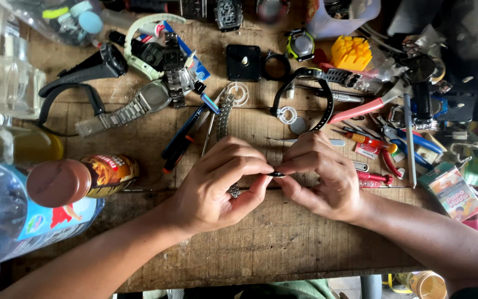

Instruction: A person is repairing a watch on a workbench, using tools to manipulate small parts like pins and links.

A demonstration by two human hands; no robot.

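**Both hands pinch a small dark part at mid-bench**

At the centre of the frame the left hand (217, 182) and right hand (319, 174) meet fingertip to fingertip, both closed narrowly on a small dark part (276, 174), slim and glossy, held just above the wooden bench (261, 249). A bit of metal link band (233, 191) peeks out under the left palm. The work looks mid-way: the part is in the fingers, not yet set into anything, and no watch lies open just beside the hands.

The bench is rough, scratched timber. In the upper left lie a steel-link watch (134, 108) and a matte black strap watch (92, 69); right of centre are red-handled pliers (360, 109) and a ridged yellow plastic block (351, 52). At the left edge stand a clear plastic bottle (6, 216) and a brown-lidded jar (84, 178).
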